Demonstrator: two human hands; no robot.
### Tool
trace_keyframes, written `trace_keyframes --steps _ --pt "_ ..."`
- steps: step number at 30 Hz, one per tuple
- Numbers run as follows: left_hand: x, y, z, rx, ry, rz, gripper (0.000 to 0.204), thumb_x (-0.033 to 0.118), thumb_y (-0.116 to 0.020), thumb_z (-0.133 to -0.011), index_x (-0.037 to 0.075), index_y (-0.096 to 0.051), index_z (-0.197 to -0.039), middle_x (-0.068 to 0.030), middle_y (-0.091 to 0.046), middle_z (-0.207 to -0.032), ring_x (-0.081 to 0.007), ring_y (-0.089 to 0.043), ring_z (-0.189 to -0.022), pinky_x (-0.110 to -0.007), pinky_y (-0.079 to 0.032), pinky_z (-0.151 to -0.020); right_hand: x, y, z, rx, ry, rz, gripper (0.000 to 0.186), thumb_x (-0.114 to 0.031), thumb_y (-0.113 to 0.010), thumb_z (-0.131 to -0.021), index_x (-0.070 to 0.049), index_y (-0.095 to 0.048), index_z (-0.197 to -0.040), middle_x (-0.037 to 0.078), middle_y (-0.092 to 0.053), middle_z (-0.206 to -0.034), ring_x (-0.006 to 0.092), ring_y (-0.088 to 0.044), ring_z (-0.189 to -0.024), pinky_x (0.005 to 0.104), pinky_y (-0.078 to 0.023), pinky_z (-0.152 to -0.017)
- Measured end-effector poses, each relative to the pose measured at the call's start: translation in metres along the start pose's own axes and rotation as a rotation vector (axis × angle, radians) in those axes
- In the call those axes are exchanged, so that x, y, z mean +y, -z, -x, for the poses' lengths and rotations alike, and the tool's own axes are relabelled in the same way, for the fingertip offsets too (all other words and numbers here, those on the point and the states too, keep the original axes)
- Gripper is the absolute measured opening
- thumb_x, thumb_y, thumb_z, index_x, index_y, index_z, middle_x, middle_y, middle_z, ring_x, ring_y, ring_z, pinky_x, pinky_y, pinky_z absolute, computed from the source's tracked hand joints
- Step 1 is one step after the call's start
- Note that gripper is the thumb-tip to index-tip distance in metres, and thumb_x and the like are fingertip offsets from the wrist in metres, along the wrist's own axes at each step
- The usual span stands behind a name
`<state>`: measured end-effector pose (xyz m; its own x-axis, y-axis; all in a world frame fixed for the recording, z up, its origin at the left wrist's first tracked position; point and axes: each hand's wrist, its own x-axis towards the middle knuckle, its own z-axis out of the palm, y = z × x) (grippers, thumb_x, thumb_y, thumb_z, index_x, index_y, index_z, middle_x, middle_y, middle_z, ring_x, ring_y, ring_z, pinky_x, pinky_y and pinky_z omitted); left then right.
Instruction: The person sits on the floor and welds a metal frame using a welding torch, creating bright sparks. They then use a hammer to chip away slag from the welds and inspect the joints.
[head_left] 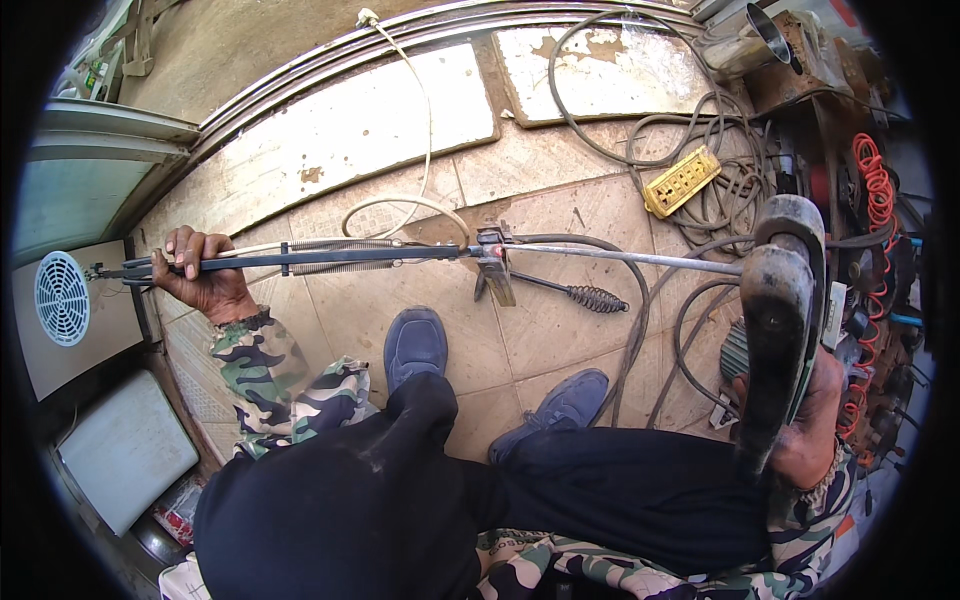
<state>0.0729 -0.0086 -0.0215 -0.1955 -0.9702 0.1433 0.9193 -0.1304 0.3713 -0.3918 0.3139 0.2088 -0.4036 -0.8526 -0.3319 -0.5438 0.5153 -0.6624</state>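
My left hand [205, 270], at the left, is wrapped round the end of a long dark bar assembly [355, 256] with coil springs alongside, held level across the view. Its other end has a metal bracket [497, 266] with a small red glowing spot. A thin grey rod [625, 258] meets that spot from a large scuffed black tool [780, 330] at the right. My right hand [810, 420] is closed round this tool, partly hidden behind it. A spring-handled hand tool [595, 298] lies on the floor beyond the bracket.
Tangled cables [715, 225] and a yellow power strip [682, 182] lie on the tiled floor. Red coiled hose [876, 180] and machinery crowd the right. White slabs [390, 110] lie beside the door track. A vented board [95, 345] stands left. Black cloth [330, 500] covers my lap.
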Motion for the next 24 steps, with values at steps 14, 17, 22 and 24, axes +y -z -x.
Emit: trace_keyframes --steps 14,17,22,24 --pt "-0.0016 -0.003 0.0003 0.008 -0.017 -0.003 0.021 0.017 -0.072 -0.094 0.012 -0.052 -0.089 0.0034 -0.056 -0.07 -0.0027 -0.054 -0.052 -0.024 -0.037 -0.056 -0.0001 -0.0008 -0.0024 -0.009 0.004 0.003 0.027 -0.006 -0.076 -0.079 0.002 -0.066 -0.103 0.004 -0.064 -0.084 0.015 -0.056 -0.074 0.0304 -0.047 -0.073" --pt "-0.0019 -0.0009 0.0006 0.011 -0.014 -0.003 0.021 0.017 -0.072 -0.094 0.012 -0.052 -0.089 0.0034 -0.056 -0.07 -0.0027 -0.055 -0.052 -0.024 -0.037 -0.056 -0.0013 -0.0006 -0.0025 -0.015 -0.007 0.006 0.026 -0.006 -0.076 -0.08 0.002 -0.066 -0.102 0.004 -0.064 -0.084 0.015 -0.057 -0.074 0.0305 -0.047 -0.073" --pt "-0.0012 -0.0001 0.0004 -0.006 -0.009 -0.008 0.021 0.017 -0.072 -0.095 0.012 -0.052 -0.089 0.0035 -0.056 -0.07 -0.0026 -0.055 -0.052 -0.024 -0.038 -0.057 -0.0031 0.0 -0.0038 -0.028 -0.014 -0.005 0.025 -0.006 -0.076 -0.08 0.002 -0.066 -0.101 0.003 -0.063 -0.083 0.0149 -0.057 -0.074 0.0304 -0.047 -0.073" --pt "-0.003 -0.0003 0.0003 -0.007 -0.009 -0.005 0.021 0.018 -0.072 -0.095 0.012 -0.052 -0.088 0.0034 -0.056 -0.07 -0.0026 -0.055 -0.053 -0.024 -0.038 -0.057 -0.0026 0.0004 -0.003 -0.025 -0.011 -0.004 0.024 -0.006 -0.076 -0.08 0.002 -0.066 -0.101 0.004 -0.063 -0.083 0.0149 -0.057 -0.073 0.0303 -0.047 -0.072"
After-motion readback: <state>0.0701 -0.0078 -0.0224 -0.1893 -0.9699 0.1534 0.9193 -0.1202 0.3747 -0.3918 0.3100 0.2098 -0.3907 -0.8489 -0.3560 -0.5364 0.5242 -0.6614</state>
